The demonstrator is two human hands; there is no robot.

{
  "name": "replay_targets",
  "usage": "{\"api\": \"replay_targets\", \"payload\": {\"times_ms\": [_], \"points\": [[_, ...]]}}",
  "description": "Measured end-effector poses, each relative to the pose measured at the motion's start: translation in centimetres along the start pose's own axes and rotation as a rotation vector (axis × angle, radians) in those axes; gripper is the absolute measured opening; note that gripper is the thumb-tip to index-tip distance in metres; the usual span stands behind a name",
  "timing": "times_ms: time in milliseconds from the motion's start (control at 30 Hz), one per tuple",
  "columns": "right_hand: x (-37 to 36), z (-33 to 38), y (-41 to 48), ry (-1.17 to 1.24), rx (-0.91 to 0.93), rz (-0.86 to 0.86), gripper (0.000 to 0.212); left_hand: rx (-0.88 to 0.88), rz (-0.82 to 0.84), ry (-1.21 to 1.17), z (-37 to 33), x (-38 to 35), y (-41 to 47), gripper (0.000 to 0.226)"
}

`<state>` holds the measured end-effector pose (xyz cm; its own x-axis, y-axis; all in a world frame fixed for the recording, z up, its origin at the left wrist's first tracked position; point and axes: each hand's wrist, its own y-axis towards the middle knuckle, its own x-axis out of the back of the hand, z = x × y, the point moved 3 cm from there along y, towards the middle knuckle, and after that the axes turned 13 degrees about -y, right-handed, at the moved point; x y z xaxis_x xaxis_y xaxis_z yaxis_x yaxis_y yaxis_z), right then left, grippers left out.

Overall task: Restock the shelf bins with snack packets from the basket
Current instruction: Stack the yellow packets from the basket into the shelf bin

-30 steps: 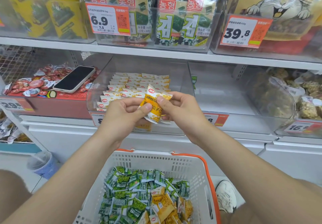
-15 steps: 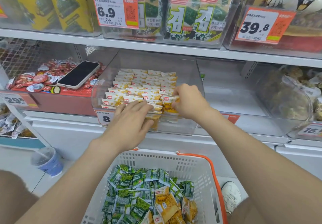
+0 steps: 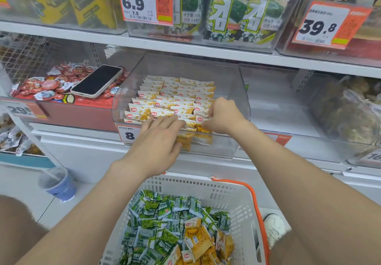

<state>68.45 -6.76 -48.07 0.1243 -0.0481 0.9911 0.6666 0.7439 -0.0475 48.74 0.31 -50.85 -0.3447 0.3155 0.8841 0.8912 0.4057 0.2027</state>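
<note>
A clear shelf bin (image 3: 241,91) holds neat rows of upright yellow-and-white snack packets (image 3: 171,97). My left hand (image 3: 160,138) reaches over its front wall, fingers straight and pressing on the front row. My right hand (image 3: 223,116) is inside the bin at the front right, fingers curled and pinching the top of a yellow packet (image 3: 203,129) standing in the front row. Below, a white basket (image 3: 206,184) with an orange handle holds many green packets (image 3: 156,219) and some yellow packets (image 3: 200,242).
A phone (image 3: 97,81) lies on red sweets in the bin to the left. Another clear bin (image 3: 278,110) stands to the right. Seaweed packs fill the shelf above. A blue cup (image 3: 58,184) and a white shoe (image 3: 275,227) are on the floor.
Both hands carried a yellow packet from in front of the bin down into its front row. The left hand let go and now presses flat on the packets.
</note>
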Motion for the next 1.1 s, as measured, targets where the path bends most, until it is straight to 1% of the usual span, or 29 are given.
{"api": "replay_targets", "payload": {"times_ms": [67, 100, 167, 200, 233, 267, 300, 333, 367, 400, 467, 500, 533, 567, 600, 633, 700, 767, 867, 933, 967, 1033, 1100], "points": [[1.3, 0.2, -1.1, -0.057, 0.009, -0.123, 0.033, -0.022, -0.045, -0.03, -0.1, 0.1, -0.2, 0.052], [2.1, 0.3, -1.8, -0.101, 0.044, -0.207, 0.029, -0.051, -0.1, -0.051, -0.4, 0.4, -0.3, 0.05], [3.6, 0.8, -4.0, -0.119, 0.163, -0.38, 0.018, -0.116, -0.265, -0.093, -1.8, 1.0, -0.7, 0.036], [4.1, 1.1, -5.6, -0.093, 0.22, -0.435, 0.016, -0.146, -0.346, -0.103, -2.6, 1.3, -1.1, 0.027], [4.4, 1.4, -7.3, -0.064, 0.27, -0.455, 0.016, -0.177, -0.409, -0.105, -3.4, 1.5, -1.5, 0.019], [4.5, 1.7, -9.1, -0.06, 0.308, -0.422, 0.016, -0.193, -0.438, -0.113, -3.9, 1.3, -1.9, 0.013], [4.0, 1.9, -10.8, -0.079, 0.347, -0.342, 0.017, -0.184, -0.433, -0.131, -4.1, 0.7, -2.3, 0.011], [3.1, 2.1, -12.4, -0.124, 0.384, -0.212, 0.017, -0.144, -0.386, -0.158, -4.0, -0.3, -2.7, 0.012], [1.9, 2.3, -13.8, -0.178, 0.426, -0.061, 0.021, -0.074, -0.289, -0.186, -3.8, -1.7, -3.1, 0.013], [0.6, 2.5, -15.1, -0.241, 0.469, 0.09, 0.022, 0.008, -0.144, -0.206, -3.4, -3.5, -3.5, 0.014], [-2.6, 2.4, -16.8, -0.374, 0.543, 0.316, 0.012, 0.13, 0.212, -0.198, -2.8, -7.7, -4.4, 0.016], [-4.1, 2.3, -17.4, -0.429, 0.573, 0.382, 0.011, 0.159, 0.369, -0.193, -2.6, -9.8, -4.8, 0.025], [-5.5, 2.1, -17.9, -0.475, 0.591, 0.432, 0.016, 0.195, 0.513, -0.193, -2.3, -11.8, -5.4, 0.033], [-6.8, 1.9, -18.4, -0.512, 0.6, 0.476, 0.022, 0.238, 0.645, -0.198, -1.7, -14.1, -6.1, 0.033], [-7.8, 1.7, -18.7, -0.546, 0.605, 0.515, 0.027, 0.276, 0.78, -0.179, -1.3, -16.3, -6.9, 0.029], [-8.5, 1.5, -18.9, -0.577, 0.613, 0.539, 0.027, 0.301, 0.9, -0.15, -0.7, -18.6, -7.8, 0.027], [-9.5, 1.0, -19.0, -0.618, 0.632, 0.567, 0.025, 0.318, 1.071, -0.065, 0.3, -22.2, -9.4, 0.025], [-10.0, 0.4, -18.7, -0.628, 0.652, 0.6, 0.028, 0.327, 1.123, -0.06, 0.4, -24.5, -10.5, 0.018], [-10.6, -0.1, -17.8, -0.603, 0.665, 0.615, 0.028, 0.314, 1.097, -0.173, 0.0, -27.4, -12.0, 0.04], [-11.1, -0.3, -17.4, -0.585, 0.665, 0.597, 0.027, 0.271, 1.086, -0.275, -0.4, -29.7, -13.6, 0.054], [-11.3, -0.4, -17.2, -0.582, 0.664, 0.593, 0.024, 0.226, 1.096, -0.288, -0.8, -30.6, -14.3, 0.064], [-11.5, -0.7, -17.1, -0.586, 0.659, 0.597, 0.019, 0.069, 1.128, -0.171, -1.7, -32.5, -15.8, 0.085], [-11.7, -1.0, -17.3, -0.583, 0.665, 0.61, 0.023, -0.063, 1.128, -0.044, -2.7, -33.6, -16.8, 0.1]]}}
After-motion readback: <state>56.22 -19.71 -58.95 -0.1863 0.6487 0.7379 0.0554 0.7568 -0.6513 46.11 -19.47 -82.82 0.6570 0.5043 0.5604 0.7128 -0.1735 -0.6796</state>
